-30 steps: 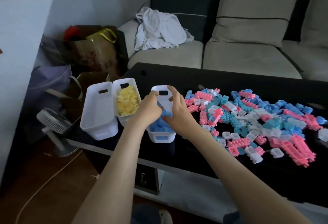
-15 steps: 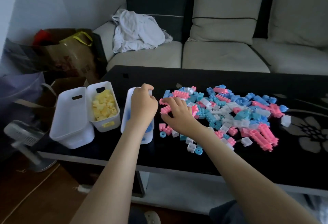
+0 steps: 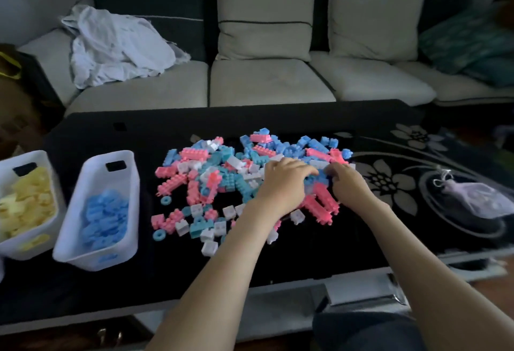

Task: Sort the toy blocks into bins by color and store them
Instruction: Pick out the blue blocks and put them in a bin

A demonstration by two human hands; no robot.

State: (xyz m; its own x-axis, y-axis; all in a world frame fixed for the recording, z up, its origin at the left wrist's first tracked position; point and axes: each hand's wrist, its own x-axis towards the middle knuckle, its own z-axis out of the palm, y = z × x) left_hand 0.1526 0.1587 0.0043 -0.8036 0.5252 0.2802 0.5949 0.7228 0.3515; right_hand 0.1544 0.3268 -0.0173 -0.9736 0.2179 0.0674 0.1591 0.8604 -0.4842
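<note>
A pile of pink, blue, teal and white toy blocks lies spread over the middle of the black table. My left hand rests on the right part of the pile, fingers lying across the blocks and pointing right. Just beside it, my right hand has its fingers curled down into the blue blocks; the fingertips are hidden. At the table's left stands a white bin holding blue blocks, with a second white bin of yellow blocks further left.
A clear plastic bag lies on the table's patterned right end. Behind the table runs a beige sofa with a crumpled white cloth on its left seat. Brown bags stand at the far left.
My left hand has left the blue bin and moved right onto the pile. My right hand has moved further right across the pile. The view has swung right.
</note>
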